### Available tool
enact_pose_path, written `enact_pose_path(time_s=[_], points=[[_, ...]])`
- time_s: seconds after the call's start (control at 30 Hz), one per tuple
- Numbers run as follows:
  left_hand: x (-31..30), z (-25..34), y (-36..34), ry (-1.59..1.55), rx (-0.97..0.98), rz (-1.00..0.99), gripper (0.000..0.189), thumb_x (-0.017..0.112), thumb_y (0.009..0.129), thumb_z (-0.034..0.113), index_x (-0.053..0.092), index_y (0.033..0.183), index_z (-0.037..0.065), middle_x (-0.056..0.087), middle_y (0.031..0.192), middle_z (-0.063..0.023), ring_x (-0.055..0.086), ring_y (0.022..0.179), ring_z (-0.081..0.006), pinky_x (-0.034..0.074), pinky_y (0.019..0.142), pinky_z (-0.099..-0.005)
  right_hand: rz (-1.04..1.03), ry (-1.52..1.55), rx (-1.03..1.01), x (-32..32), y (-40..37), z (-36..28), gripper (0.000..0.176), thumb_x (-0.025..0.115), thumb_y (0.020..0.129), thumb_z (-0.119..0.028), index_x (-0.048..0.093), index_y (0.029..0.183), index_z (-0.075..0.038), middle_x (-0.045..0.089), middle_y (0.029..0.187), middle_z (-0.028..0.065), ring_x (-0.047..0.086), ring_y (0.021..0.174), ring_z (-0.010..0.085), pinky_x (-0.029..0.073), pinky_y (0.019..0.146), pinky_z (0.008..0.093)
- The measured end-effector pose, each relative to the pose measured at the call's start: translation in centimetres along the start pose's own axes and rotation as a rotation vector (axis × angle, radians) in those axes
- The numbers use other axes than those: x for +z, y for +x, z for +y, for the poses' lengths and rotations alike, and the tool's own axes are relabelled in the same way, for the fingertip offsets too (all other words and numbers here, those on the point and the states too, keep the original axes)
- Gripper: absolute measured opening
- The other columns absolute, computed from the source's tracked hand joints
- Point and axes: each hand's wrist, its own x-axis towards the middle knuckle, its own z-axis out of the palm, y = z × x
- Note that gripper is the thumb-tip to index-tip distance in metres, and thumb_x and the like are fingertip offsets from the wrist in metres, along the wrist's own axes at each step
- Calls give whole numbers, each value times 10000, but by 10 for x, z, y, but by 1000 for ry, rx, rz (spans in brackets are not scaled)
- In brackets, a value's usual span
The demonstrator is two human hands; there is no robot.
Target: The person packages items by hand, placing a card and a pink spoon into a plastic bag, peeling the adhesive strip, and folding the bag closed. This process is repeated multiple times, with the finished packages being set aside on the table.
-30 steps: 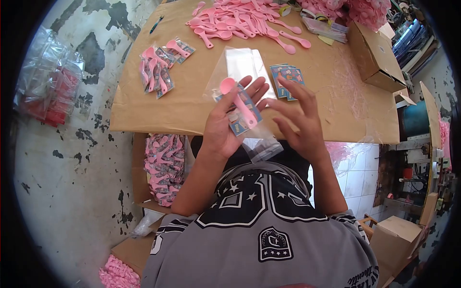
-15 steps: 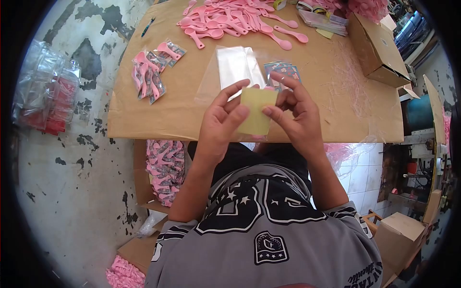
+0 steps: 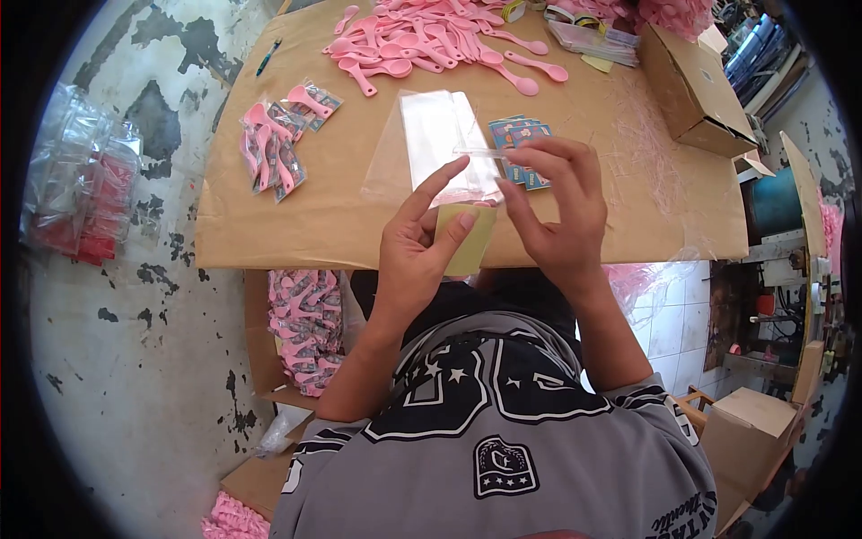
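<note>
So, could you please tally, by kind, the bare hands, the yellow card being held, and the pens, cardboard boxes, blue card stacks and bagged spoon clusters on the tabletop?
Hands (left hand, right hand): 2
Held yellow card: 1
Pen: 1
Cardboard box: 1
Blue card stack: 1
Bagged spoon cluster: 1
Total: 7

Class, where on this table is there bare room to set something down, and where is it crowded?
Bare brown paper lies between the bagged spoons and clear bags, with another patch between the blue cards and pink strands. Loose spoons crowd the far edge.
</note>
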Motion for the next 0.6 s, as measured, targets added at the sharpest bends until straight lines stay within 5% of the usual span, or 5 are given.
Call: enact_pose_path(time_s=[0.2, 0.47, 0.6], points=[[-11, -4, -7, 175, 76, -45, 626, 646, 1015, 2, 437, 1599, 80, 734, 1032, -31, 610, 826, -20, 466, 675, -181, -16, -143, -113, 19, 7, -13, 280, 796, 803, -60, 747, 1078, -80, 658, 1168, 83, 614, 1001, 281, 515, 859, 403], [-27, 14, -24, 304, 28, -75, 640, 669, 992, 26, 472, 1592, 127, 562, 741, 68, 422, 654, -13, 379, 611, -206, 30, -173, -104, 39, 0, -32, 210, 782, 769, -19, 738, 969, -64, 692, 1110, 58, 624, 1011, 277, 510, 869, 407], [-41, 12, -29, 450, 49, -112, 632, 692, 999, 35, 454, 1584, 55, 591, 783, 50, 477, 681, 1, 337, 590, -173, 26, -135, -107, 45, 2, -32, 207, 774, 767, -3, 711, 955, -61, 702, 1082, 70, 635, 1001, 280, 517, 856, 398]])
